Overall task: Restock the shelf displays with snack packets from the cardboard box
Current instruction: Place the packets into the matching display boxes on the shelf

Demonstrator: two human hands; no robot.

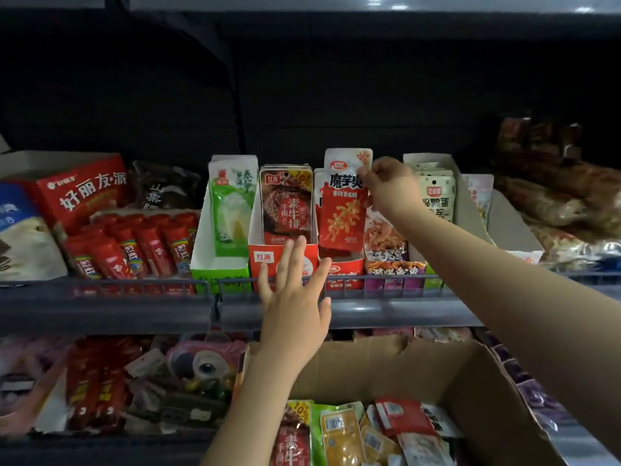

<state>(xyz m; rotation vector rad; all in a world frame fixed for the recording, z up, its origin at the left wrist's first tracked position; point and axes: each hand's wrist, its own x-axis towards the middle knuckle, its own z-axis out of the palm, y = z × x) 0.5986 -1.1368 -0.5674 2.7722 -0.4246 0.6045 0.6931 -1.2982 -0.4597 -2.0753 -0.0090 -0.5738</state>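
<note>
My right hand (389,188) pinches the upper right edge of a red-and-white snack packet (342,210), held upright over its red display box (346,269) on the upper shelf. My left hand (295,294) is spread flat, fingers apart, against the front of the neighbouring red display box (265,258), which holds dark brown packets (285,205). The cardboard box (470,391) sits open below, with red, green and yellow packets (339,432) inside it.
A green-and-white display box (218,267) stands left of my left hand, with red sausage sticks (134,243) beyond it. A purple display box (393,274) and a pale box of packets (433,193) stand to the right. A wire rail (134,284) fronts the shelf.
</note>
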